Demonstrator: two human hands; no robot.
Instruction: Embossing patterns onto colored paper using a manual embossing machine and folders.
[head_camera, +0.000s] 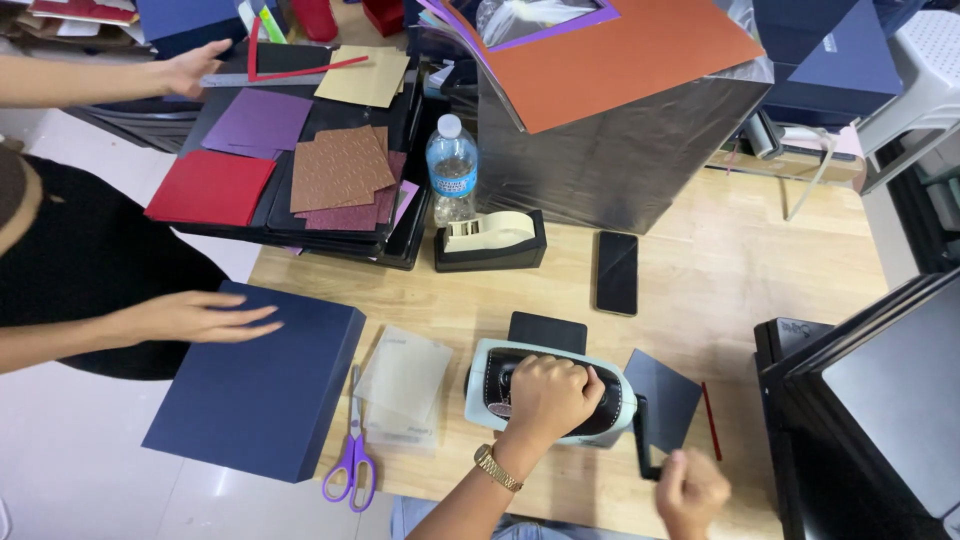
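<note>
left hand (548, 396): gripping closed over the top handle of the press (545, 392), pressing down, gold watch (496, 467) on the wrist.
right hand (690, 490): fisting shut around the black crank (645, 443) on the press's right side, low near the table edge.
press: pale mint die-cutting machine with a black centre, sitting near the front of the wooden table (740, 260).
navy sheet (663, 397): sticking out of the press's right side, lying flat on the table; a black plate (547, 331) is showing behind the press.
clear plates (403, 385): lying just left of the press, stacked.
scissors (353, 462): purple handles, lying beside the clear plates, by the navy box.
navy box (258, 380): overhanging the table's left corner; a co-worker's hand (195, 317) is resting flat on it.
other co-worker's hand (190, 68): reaching onto the tray of coloured paper squares (300, 150) at the back left.
behind: water bottle (452, 165) standing just behind the tape dispenser (490, 238); phone (617, 272) lying face down, to the right of the dispenser.
</note>
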